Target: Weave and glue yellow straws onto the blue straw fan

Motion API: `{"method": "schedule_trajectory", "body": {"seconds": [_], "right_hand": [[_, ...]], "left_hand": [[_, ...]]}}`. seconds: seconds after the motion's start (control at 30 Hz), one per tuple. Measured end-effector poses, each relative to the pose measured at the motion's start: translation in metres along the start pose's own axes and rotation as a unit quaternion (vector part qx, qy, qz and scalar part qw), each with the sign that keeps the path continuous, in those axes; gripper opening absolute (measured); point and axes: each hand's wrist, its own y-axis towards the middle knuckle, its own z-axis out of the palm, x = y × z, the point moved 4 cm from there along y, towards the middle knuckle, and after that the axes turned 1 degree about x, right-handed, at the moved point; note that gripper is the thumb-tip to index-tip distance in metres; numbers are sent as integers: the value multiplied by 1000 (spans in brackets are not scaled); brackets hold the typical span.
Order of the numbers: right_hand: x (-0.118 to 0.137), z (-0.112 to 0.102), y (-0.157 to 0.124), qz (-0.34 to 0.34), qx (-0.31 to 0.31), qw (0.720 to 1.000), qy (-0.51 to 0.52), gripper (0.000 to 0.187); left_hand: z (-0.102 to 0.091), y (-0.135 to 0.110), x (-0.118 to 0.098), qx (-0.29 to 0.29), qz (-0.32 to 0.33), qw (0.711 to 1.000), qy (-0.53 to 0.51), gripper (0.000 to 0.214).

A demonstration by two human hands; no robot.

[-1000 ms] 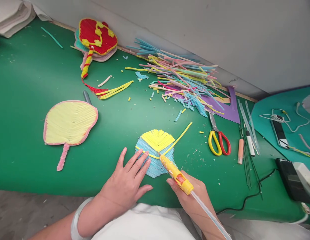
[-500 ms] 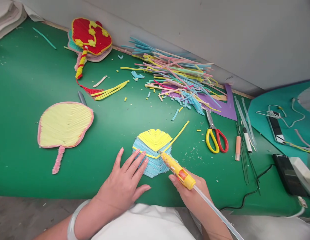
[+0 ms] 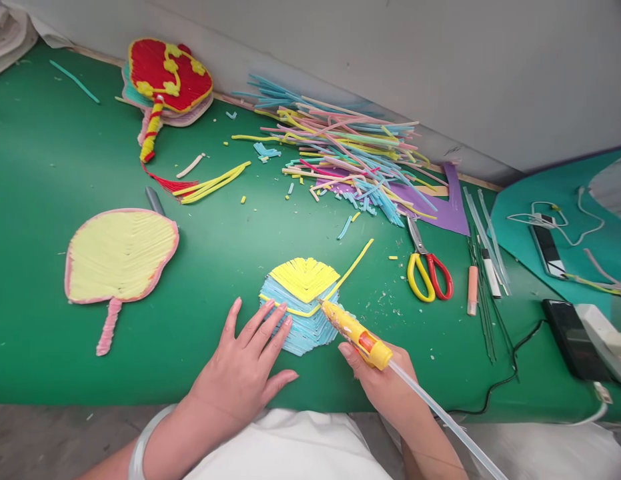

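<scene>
A rounded piece covered in blue strips (image 3: 310, 337), with a yellow fan-shaped patch (image 3: 305, 277) on its upper part, lies near the table's front edge. A bent yellow pipe cleaner (image 3: 355, 268) crosses it below the patch, its free end sticking out to the upper right. My left hand (image 3: 253, 353) is spread flat, fingertips on the piece's left side and the strip's left end. My right hand (image 3: 385, 377) is closed around a yellow hot glue gun (image 3: 357, 337) with a long clear glue stick in its back. The gun's nozzle points at the strip's bend.
A pale yellow leaf-shaped fan (image 3: 123, 257) lies left; a red fan (image 3: 165, 77) rests on others behind it. A heap of coloured pipe cleaners (image 3: 340, 140) lies along the wall. Scissors (image 3: 426, 263), glue sticks (image 3: 490, 233), a black phone (image 3: 573, 340) and cable are at right.
The camera view has turned slightly, so the tabletop things sit a little further left. My hands keep nearly the same pose; the nozzle stays by the yellow strip.
</scene>
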Motion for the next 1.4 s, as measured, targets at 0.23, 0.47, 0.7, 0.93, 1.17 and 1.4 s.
{"method": "schedule_trajectory", "body": {"seconds": [0.23,0.47,0.7,0.93,1.17,1.4], "right_hand": [[0,0,2,35,4,999,23,52],[-1,-3,0,73,-29,996,28,55],[-12,-2,4,110,3,992,53,57],[-24,-1,6,130,25,990,56,58],[-26,-3,8,143,23,988,56,59],[-28,-3,9,158,10,986,60,59]], "left_hand": [[2,0,0,0,0,1000,4,52],[1,-1,0,1,-1,1000,6,51],[2,0,0,-5,2,1000,11,52],[2,0,1,-3,1,1000,18,51],[1,0,-1,-6,2,1000,20,51],[1,1,0,-2,3,1000,18,51]]}}
